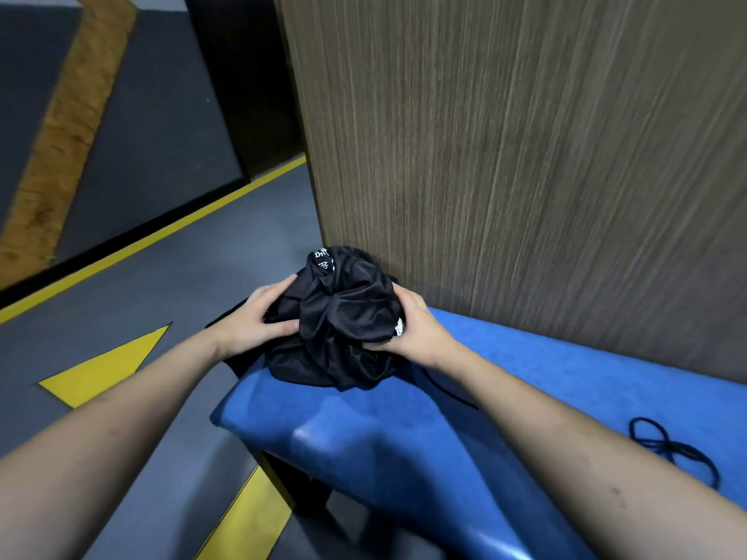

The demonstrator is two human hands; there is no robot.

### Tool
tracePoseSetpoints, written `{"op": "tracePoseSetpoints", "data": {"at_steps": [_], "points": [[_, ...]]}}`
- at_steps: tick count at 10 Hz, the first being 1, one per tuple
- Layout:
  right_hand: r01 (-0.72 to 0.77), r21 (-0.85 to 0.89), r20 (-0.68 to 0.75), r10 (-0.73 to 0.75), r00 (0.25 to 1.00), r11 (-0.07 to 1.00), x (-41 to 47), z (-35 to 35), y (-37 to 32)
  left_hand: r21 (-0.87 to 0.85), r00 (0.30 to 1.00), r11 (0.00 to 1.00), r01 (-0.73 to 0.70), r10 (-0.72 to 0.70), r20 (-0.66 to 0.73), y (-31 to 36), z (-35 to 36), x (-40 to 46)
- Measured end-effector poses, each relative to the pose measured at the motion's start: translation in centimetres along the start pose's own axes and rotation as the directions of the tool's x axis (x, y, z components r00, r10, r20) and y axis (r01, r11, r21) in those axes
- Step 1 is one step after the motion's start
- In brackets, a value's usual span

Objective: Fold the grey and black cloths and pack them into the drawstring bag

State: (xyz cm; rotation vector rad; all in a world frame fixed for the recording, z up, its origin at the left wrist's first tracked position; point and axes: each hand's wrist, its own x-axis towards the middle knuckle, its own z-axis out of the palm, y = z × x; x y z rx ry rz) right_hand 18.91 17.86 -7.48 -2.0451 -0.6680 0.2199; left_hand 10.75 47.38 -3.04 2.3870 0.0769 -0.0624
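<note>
A bulging black drawstring bag of shiny fabric, gathered into crumpled folds at its top, sits at the centre of the frame on the far left end of a blue padded counter, close against a brown wood-grain wall panel. The left hand grips the bag's left side, its fingers curled over the fabric and the thumb pressed in below. The right hand clutches the right side, fingers buried in the folds. A thin black cord lies looped on the counter at lower right. Grey floor with yellow markings fills the left.
</note>
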Motion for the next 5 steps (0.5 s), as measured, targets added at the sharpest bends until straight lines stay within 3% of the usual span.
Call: {"op": "tracePoseSetpoints", "data": {"at_steps": [2,3,4,5], "points": [[0.024,-0.089,0.064,-0.018,0.998,0.996,-5.7,-4.5,-3.0,0.032,0.999,0.999,-0.022,0.023,-0.027,4.3,-1.5,-4.6],[0.113,-0.255,0.056,-0.102,0.993,0.96,-11.0,-7.3,-5.8,0.082,0.992,0.99,-0.113,0.117,-0.053,8.1,-0.9,-9.0],[0.188,-0.462,0.038,-0.192,0.981,0.867,-15.1,-9.9,-7.7,0.3,0.965,0.938,-0.175,0.225,-0.139,11.6,0.5,-12.0],[0.234,-0.702,0.041,-0.29,0.956,0.672,-20.5,-13.5,-9.9,0.639,0.84,0.73,-0.242,0.487,-0.239,17.0,2.8,-14.9]]}}
